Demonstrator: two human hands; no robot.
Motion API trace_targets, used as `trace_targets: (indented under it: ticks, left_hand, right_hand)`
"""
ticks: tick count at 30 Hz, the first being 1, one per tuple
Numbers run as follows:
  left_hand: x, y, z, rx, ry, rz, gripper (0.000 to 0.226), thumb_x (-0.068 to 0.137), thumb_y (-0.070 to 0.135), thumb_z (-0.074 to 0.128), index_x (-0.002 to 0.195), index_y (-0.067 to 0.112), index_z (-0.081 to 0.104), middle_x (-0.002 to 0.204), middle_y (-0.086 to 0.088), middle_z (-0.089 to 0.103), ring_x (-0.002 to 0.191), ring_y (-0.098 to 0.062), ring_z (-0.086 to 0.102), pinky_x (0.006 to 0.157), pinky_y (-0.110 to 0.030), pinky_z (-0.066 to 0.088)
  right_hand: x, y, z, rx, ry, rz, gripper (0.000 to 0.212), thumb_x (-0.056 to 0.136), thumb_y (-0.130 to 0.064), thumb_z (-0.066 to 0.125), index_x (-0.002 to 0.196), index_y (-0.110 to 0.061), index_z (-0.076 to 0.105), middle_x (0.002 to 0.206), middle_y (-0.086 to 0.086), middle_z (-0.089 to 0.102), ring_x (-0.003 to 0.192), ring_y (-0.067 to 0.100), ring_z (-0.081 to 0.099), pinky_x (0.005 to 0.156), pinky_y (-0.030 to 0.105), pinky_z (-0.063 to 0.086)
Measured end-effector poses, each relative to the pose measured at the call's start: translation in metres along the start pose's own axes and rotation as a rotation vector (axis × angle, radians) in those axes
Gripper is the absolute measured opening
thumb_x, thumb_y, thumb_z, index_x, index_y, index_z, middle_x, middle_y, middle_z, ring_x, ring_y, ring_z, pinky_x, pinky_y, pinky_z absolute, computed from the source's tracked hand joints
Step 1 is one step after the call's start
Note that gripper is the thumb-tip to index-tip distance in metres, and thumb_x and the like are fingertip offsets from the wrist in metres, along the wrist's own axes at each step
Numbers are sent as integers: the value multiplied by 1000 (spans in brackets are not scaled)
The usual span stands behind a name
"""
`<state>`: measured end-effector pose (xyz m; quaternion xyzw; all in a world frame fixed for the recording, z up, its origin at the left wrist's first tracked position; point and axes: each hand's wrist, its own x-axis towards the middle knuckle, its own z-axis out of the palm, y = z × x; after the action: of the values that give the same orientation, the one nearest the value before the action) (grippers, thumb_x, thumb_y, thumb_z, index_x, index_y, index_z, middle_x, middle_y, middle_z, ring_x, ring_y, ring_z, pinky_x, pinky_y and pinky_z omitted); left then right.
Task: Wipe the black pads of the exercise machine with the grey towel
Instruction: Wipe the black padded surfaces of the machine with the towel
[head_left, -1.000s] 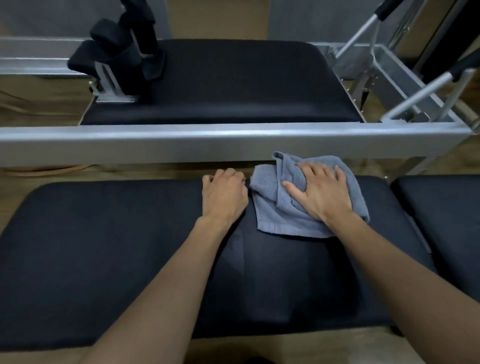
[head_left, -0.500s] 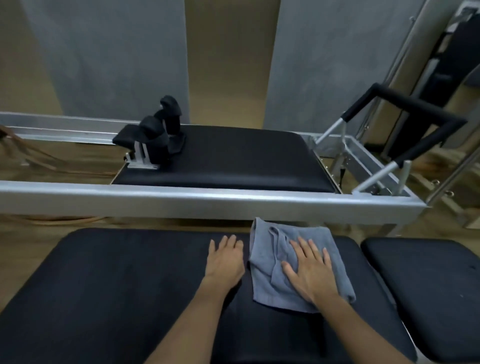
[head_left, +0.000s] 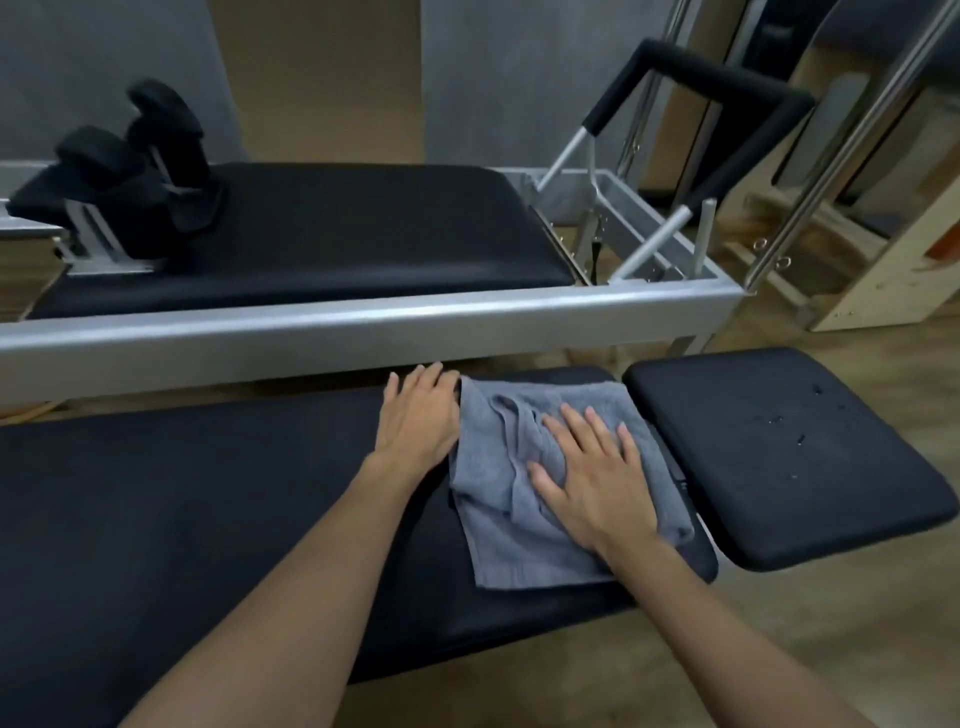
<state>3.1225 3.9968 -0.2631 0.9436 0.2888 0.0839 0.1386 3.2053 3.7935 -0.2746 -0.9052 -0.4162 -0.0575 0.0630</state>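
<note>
A grey towel (head_left: 498, 499) lies crumpled at the right end of the long black pad (head_left: 182, 499) in front of me. My right hand (head_left: 592, 478) presses flat on the towel, fingers spread. My left hand (head_left: 418, 415) rests flat on the bare pad, touching the towel's left edge and holding nothing. A smaller black pad (head_left: 779, 447) sits just to the right, with a few wet spots on it. Behind the silver rail lies another black pad (head_left: 337, 234) with black shoulder rests (head_left: 130, 171).
A silver frame rail (head_left: 363, 322) runs across between the two machines. A black-padded foot bar (head_left: 727, 88) stands at the right end of the far machine. Wooden equipment and metal poles (head_left: 852, 171) stand at the far right on a wooden floor.
My right hand has slid the towel toward the right end of the long pad. My head has lifted and turned right, showing more of the small pad and the foot bar.
</note>
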Motion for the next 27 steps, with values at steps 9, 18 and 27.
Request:
trace_targets:
  ticks: [9, 18, 27]
  left_hand:
    - [19, -10, 14, -5, 4, -59, 40, 102, 23, 31, 138, 16, 46, 142, -3, 51, 137, -19, 38, 119, -43, 9]
    - [16, -4, 12, 41, -104, -94, 46, 105, 24, 22, 149, 14, 32, 155, -5, 35, 147, -23, 20, 121, -45, 0]
    - [-4, 56, 17, 107, -64, -2, 52, 99, 15, 31, 151, 12, 25, 160, -11, 22, 148, -31, 14, 120, -53, 4]
  right_hand:
    - [125, 10, 11, -4, -53, 15, 75, 85, -64, 14, 142, -26, 44, 147, 1, 48, 139, 24, 35, 117, 52, 15]
    - [74, 27, -2, 39, -85, -25, 75, 85, -58, 20, 147, -21, 40, 156, 5, 36, 146, 25, 26, 118, 51, 14]
    - [-48, 70, -16, 97, -5, 44, 65, 88, -54, 35, 143, -22, 47, 154, 1, 39, 144, 22, 31, 117, 49, 24]
